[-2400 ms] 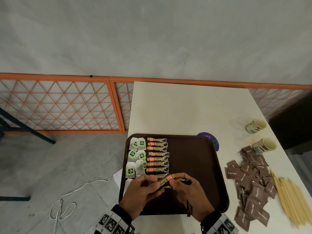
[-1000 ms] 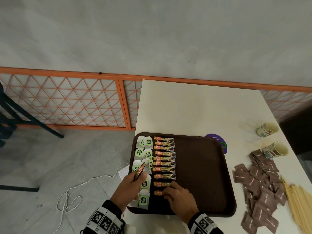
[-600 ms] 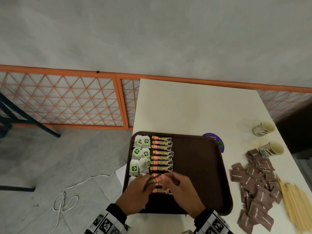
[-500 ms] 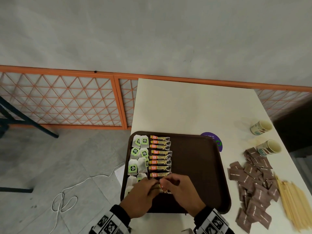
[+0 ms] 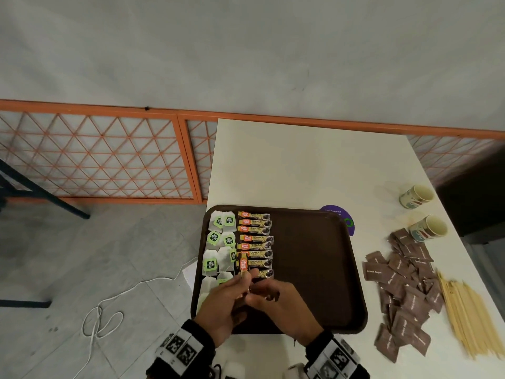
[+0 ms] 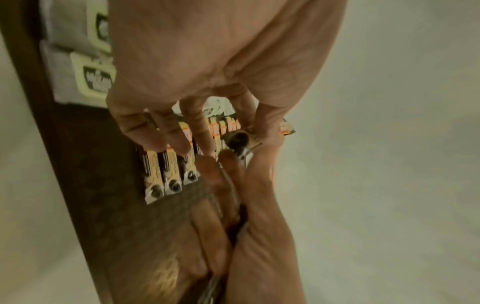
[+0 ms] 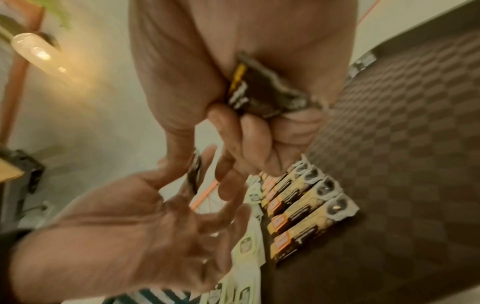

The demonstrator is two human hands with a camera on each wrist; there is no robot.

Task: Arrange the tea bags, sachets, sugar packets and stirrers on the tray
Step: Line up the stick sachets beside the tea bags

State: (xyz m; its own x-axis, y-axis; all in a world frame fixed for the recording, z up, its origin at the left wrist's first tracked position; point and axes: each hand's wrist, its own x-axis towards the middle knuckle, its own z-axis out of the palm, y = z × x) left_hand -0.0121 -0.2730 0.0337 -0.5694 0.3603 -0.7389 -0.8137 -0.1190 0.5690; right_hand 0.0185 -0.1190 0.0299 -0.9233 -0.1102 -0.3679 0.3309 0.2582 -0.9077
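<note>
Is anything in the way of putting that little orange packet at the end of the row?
Mostly the hands themselves. The left hand pinches the orange and black coffee sachet upright, while the right hand covers the near end of the sachet row on the brown plastic tray. Nothing else visible blocks it.

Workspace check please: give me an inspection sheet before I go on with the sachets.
Surface: white table, brown tray on it.
Job's things: tea bags and sachet column on the tray; sugar packets and stirrers off it.
Clutter: two paper cups, purple disc.
Grippers: left hand pinches one sachet; right hand holds another sachet.
Cables: white cable on the floor.
Surroundings: orange lattice fence, grey wall.
</note>
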